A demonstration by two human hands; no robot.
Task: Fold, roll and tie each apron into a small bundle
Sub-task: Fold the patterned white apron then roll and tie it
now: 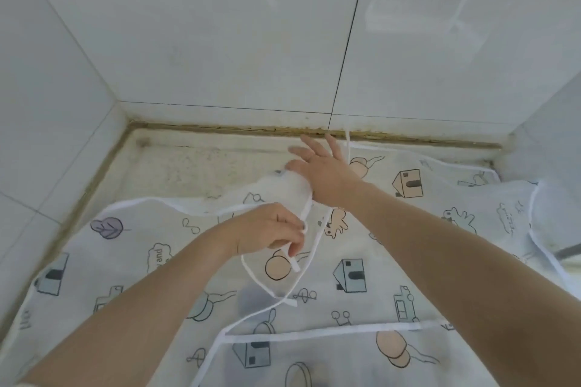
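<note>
A rolled white apron bundle lies in the middle of the counter, on top of flat aprons. My right hand rests over the bundle's far end with its fingers spread and straight. My left hand sits just in front of the bundle and pinches a white apron strap. The strap runs up around the bundle's right end and hangs down in a loop below my hand. Flat translucent aprons printed with houses and cartoon shapes cover most of the counter under both arms.
White tiled walls close the counter in at the back, left and right. A strip of bare speckled counter shows at the back left. Another loose strap lies near the back wall.
</note>
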